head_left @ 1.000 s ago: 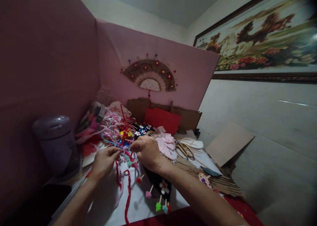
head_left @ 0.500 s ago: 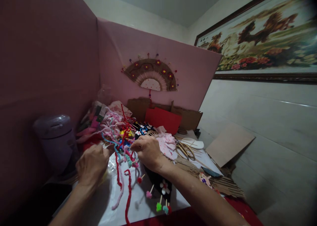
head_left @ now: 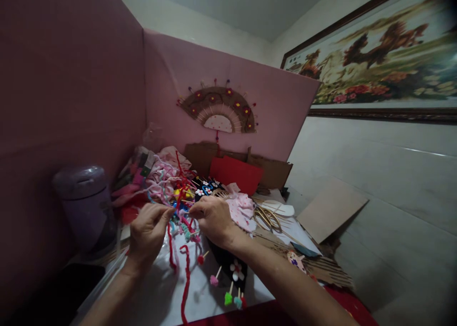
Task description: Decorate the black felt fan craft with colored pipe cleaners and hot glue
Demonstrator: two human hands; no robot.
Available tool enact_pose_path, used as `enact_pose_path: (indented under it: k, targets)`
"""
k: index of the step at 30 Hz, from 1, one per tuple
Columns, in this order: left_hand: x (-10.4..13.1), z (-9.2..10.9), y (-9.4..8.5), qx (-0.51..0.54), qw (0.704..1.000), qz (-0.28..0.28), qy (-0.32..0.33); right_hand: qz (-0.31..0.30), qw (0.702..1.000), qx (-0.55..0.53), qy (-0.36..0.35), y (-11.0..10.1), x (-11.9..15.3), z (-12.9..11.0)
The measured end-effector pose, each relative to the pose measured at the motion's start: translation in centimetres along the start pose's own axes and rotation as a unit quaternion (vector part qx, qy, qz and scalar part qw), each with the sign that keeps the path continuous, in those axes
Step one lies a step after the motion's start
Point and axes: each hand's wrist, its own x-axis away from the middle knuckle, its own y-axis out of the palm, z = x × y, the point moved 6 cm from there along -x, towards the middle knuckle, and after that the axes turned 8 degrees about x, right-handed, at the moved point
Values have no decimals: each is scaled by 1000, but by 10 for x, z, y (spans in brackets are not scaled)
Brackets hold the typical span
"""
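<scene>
My left hand [head_left: 150, 233] is closed in a pinch beside a tangle of pipe cleaners; what lies between its fingertips I cannot make out. Close by on the right, my right hand [head_left: 213, 221] pinches a thin pale stick [head_left: 187, 212]. A red pipe cleaner [head_left: 170, 247] hangs down near the left fingertips, and another red pipe cleaner [head_left: 185, 283] lies on the white sheet [head_left: 203, 311]. Under my right forearm is a black fan-shaped piece [head_left: 223, 261] with a white flower [head_left: 236, 269] and sticks tipped with coloured tufts, among them a green tuft [head_left: 228, 298].
Gold-handled scissors [head_left: 267, 219] lie right of the dotted pink cloth [head_left: 239, 207]. Corrugated cardboard [head_left: 321, 266] covers the right edge. A lidded purple container [head_left: 85, 207] stands left. Behind are red card [head_left: 235, 173] and a decorated fan [head_left: 217, 107] on a pink panel [head_left: 278, 97].
My left hand has moved right and slightly up, towards the right hand and the pipe cleaners. The right hand has stayed nearly in place. The view has shifted a little.
</scene>
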Motion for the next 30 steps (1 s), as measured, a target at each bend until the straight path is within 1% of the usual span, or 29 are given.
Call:
enact_pose_path:
  k: [1, 3, 4, 6, 11, 16, 20, 30]
  targets:
    - [1, 5, 3, -22, 997, -30, 62, 0, 1000, 0, 0, 0, 0, 0]
    - [3, 10, 6, -44, 987, -61, 145, -1, 1000, 1, -1, -1, -1, -1]
    - [4, 11, 6, -57, 983, -60, 166, -1, 1000, 1, -1, -2, -1, -1]
    - [6, 11, 7, -81, 977, -56, 188, -1, 1000, 0, -1, -3, -1, -1]
    - [7, 11, 8, -120, 970, -36, 210, -1, 1000, -1, 2, -5, 0, -2]
    - [8, 9, 9, -135, 967, -41, 214, 0, 1000, -1, 2, -5, 0, -2]
    - [9, 7, 9, -128, 968, -37, 213, -2, 1000, -4, -1, -5, 0, -2]
    - [11, 6, 11, -114, 962, -39, 247, 3, 1000, -9, 1, -3, 1, 0]
